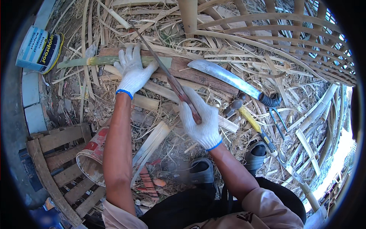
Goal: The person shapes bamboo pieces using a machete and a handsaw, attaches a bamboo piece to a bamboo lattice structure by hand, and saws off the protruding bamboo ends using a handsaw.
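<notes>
The green bamboo strip (114,61) lies flat across a dark wooden block (202,76), in the upper middle of the view, amid a litter of dry bamboo shavings. My left hand (132,70), in a white knitted glove, presses down on it with fingers spread wide, pinning it to the block. My right hand (200,118), gloved the same way, is closed round the reddish-brown handle of a long knife (167,74), whose narrow blade runs up and to the left past my left fingers, over the strip. Just beyond the block lies a second, broader blade (228,78) with a black ribbed grip, and near it a yellow-handled hammer (249,120). A woven bamboo frame (289,34) fills the upper right. To my left stand a slatted wooden crate (61,168) and a tipped red-and-white bucket (93,152); a blue-and-white tub (40,49) lies at the upper left. My sandalled feet (202,170) show below.
</notes>
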A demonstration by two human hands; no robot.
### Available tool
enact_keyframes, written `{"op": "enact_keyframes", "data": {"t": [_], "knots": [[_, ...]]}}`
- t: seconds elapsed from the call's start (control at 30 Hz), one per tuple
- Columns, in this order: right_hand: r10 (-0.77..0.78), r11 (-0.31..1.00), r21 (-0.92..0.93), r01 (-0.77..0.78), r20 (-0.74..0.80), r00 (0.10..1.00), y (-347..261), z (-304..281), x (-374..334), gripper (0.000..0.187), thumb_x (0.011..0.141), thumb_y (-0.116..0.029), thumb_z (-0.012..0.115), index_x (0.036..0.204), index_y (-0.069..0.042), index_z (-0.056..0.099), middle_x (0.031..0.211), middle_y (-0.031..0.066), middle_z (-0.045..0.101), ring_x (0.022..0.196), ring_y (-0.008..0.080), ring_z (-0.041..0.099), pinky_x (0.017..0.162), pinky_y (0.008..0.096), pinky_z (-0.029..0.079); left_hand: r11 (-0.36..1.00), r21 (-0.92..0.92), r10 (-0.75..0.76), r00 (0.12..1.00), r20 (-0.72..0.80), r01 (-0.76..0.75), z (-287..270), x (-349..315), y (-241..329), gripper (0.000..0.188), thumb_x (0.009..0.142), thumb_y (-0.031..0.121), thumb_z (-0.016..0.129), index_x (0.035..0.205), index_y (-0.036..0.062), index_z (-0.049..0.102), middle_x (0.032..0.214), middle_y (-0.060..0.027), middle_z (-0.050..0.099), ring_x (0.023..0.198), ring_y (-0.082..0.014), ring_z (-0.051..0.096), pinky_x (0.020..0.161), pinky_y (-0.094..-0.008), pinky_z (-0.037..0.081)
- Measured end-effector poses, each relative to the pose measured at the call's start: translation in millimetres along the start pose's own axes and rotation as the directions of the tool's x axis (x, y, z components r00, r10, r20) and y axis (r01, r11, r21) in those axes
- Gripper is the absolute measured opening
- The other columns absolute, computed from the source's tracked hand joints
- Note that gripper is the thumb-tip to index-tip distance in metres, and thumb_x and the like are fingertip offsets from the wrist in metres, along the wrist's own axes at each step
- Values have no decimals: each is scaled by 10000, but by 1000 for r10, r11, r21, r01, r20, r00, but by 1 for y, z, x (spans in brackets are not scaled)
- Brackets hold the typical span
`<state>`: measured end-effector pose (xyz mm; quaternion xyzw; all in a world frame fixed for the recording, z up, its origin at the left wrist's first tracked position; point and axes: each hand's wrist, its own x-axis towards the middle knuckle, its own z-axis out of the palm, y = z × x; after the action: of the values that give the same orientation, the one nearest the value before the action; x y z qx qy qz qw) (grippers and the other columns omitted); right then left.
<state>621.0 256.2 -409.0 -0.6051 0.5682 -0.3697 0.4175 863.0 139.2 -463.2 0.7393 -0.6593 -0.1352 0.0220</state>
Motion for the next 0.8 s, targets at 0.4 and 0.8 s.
{"op": "enact_keyframes", "data": {"t": [0.4, 0.8], "knots": [[61, 997, -46, -60, 32, 998, 5, -2, -7, 488, 918, -137, 694, 1392, -43, 622, 688, 121, 674, 545, 269, 663, 554, 355, 520, 1000, -14, -10, 999, -40, 9, 2, 4, 4, 1026, 811, 583, 718, 1607, 82, 309, 1661, -197, 227, 1537, -491, 89, 1212, -664, 61], [192, 975, 89, -204, 119, 974, 2, -61, -46, 437, 973, -128, 649, 1370, 50, 620, 1143, 168, 770, 974, 179, 736, 888, 310, 541, 990, -118, 38, 941, -337, -82, 30, -14, -13, 616, 908, 421, 700, 1416, 114, 537, 1583, -161, 378, 1533, -448, 186, 1211, -656, 105]]}}
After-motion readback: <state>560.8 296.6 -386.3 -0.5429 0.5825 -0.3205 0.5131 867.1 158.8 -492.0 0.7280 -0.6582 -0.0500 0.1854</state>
